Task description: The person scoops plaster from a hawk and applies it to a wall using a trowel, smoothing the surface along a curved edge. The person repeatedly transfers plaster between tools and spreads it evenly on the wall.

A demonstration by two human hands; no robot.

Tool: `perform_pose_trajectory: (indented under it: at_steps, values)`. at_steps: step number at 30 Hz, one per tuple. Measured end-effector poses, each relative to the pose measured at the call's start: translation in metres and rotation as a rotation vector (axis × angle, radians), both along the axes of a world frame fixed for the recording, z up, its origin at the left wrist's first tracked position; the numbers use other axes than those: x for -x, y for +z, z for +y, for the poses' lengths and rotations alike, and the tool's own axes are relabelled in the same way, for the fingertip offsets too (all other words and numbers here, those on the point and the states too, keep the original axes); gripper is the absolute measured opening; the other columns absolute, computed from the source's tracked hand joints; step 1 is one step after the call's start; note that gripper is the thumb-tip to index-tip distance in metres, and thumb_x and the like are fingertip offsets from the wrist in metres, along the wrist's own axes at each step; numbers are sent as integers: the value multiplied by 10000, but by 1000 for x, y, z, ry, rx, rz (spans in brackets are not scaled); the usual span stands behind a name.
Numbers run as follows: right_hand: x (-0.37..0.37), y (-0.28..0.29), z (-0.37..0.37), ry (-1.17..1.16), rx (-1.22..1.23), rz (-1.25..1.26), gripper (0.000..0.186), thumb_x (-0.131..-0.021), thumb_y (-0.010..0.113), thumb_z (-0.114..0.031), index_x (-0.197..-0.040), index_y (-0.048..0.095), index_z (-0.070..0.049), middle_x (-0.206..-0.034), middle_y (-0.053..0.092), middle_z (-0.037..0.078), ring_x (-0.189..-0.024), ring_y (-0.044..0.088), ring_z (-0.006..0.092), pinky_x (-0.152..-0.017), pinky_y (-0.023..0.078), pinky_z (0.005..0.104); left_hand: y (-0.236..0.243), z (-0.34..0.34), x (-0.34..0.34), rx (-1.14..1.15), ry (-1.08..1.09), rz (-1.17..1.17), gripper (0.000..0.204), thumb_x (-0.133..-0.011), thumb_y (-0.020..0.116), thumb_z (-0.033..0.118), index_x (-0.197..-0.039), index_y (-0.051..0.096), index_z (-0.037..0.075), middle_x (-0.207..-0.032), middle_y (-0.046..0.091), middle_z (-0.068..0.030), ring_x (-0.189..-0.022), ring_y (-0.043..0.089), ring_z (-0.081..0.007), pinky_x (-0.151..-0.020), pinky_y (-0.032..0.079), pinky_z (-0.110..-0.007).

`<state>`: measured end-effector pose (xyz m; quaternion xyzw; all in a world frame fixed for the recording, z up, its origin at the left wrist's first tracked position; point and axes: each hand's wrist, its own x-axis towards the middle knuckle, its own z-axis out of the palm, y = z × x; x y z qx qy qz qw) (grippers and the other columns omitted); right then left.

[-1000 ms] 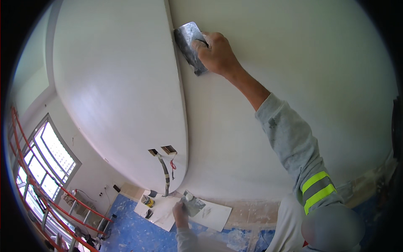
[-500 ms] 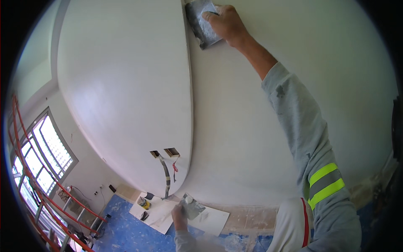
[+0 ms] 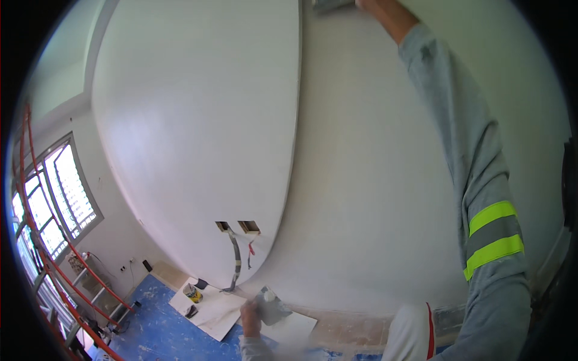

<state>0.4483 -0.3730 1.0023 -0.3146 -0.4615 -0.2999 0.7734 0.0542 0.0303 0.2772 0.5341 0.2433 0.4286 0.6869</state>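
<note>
High on the wall [image 3: 373,156], my right hand [image 3: 363,5] is closed on a wide metal filling knife [image 3: 331,5]. Most of that hand and part of the blade lie beyond the upper edge. The knife is just right of the vertical edge of a raised white wall panel [image 3: 198,132]. Low down, my closed left hand [image 3: 250,319] grips a second filling knife [image 3: 274,308], a flat metal blade with a pale dab of filler on it. It is above white boards [image 3: 211,316] on the floor.
Two square cut-outs [image 3: 248,227] in the panel have a taped grey conduit [image 3: 236,259] and red wire [image 3: 251,248] hanging out. A tin [image 3: 192,293] stands on the boards. Blue sheeting [image 3: 156,310] covers the floor. An orange ladder [image 3: 127,305] stands left, before a window [image 3: 71,186].
My right hand and its filling knife have moved up the wall, partly out of view. The view has shifted a little. My left hand still holds its knife low down.
</note>
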Motion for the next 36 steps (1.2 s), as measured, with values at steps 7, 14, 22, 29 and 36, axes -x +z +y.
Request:
perform_pose_trajectory:
  at_steps: [7, 14, 22, 29, 36]
  values:
    - [1, -41, -24, 84, -111, -65, 243, -916, 681, -185, -1030, 649, 27, -852, 654, 84, -696, 620, 195, -560, 538, 347, 13, -13, 6, -179, -65, 46, 349, -911, 532, 43, -1237, 546, -82, -1166, 642, -156, -1096, 628, -283, -1028, 469, -417]
    - [61, -331, 37, 562, 748, 175, 332, -878, 732, -264, -1040, 673, 19, -867, 696, 56, -701, 676, 159, -626, 608, 342, 105, -123, -37, 95, -297, -456, 426, -912, 623, 87, -1288, 518, -81, -1202, 627, -172, -1109, 624, -285, -1014, 476, -379]
    - [128, -552, 94, 1261, 1209, 678, 586, -873, 682, -190, -1299, 489, 163, -887, 650, 111, -657, 661, 118, -571, 623, 326, 78, -140, -54, 251, -282, -462, 394, -937, 624, 102, -1265, 506, -83, -1147, 642, -156, -1048, 641, -223, -963, 503, -352]
    - [91, -652, 84, 1146, 1249, 836, 503, -803, 751, -178, -1163, 591, 134, -850, 677, 136, -637, 676, 187, -591, 600, 327, 63, -128, -49, 242, -183, -461, 382, -971, 593, 117, -1312, 487, -21, -1240, 599, -127, -1098, 616, -228, -978, 497, -378]
    - [163, -626, 88, 1223, 846, 984, 336, -797, 723, -55, -1094, 633, 73, -959, 703, 142, -821, 713, 240, -763, 610, 392, 79, -130, -44, 211, -92, -443, 450, -1004, 565, 166, -1417, 441, 37, -1267, 598, -97, -1104, 628, -217, -874, 561, -396]
